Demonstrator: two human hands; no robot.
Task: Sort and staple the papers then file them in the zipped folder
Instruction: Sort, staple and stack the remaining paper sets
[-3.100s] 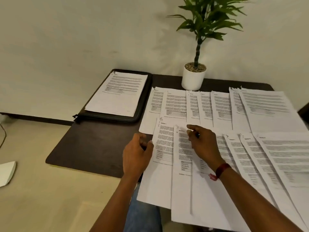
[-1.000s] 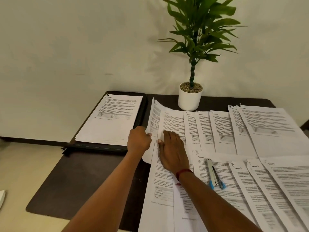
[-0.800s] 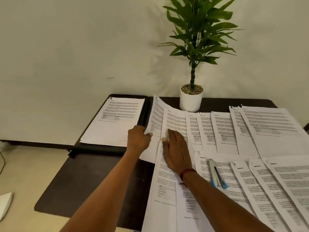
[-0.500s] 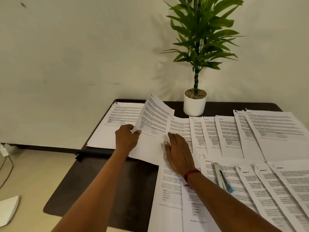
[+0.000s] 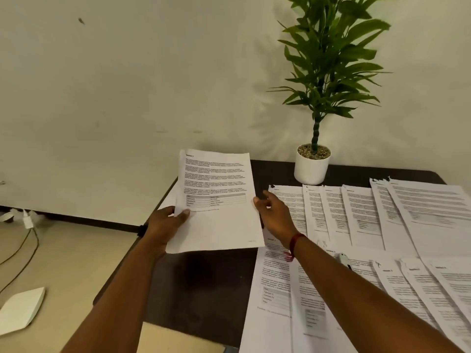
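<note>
My left hand [image 5: 165,225] grips a printed sheet [image 5: 219,200] by its lower left edge and holds it raised over the table's left end. My right hand [image 5: 275,212] hovers with relaxed fingers at the sheet's right edge. The raised sheet hides nearly all of the black zipped folder; only a corner of the paper lying in it [image 5: 168,198] shows. Two overlapping rows of printed papers cover the dark table: a back row [image 5: 356,212] and a front row [image 5: 280,289]. The stapler [image 5: 344,259] lies on the front row, mostly behind my right forearm.
A white potted plant [image 5: 311,166] stands at the table's back edge by the wall. Bare dark table top [image 5: 204,289] shows in front of the held sheet. On the floor to the left are a cable [image 5: 23,250] and a white flat object [image 5: 20,309].
My left hand has lifted the leftmost back-row sheet off the table and carried it left over the folder. My right hand has come off the papers it pressed and moved to the sheet's edge.
</note>
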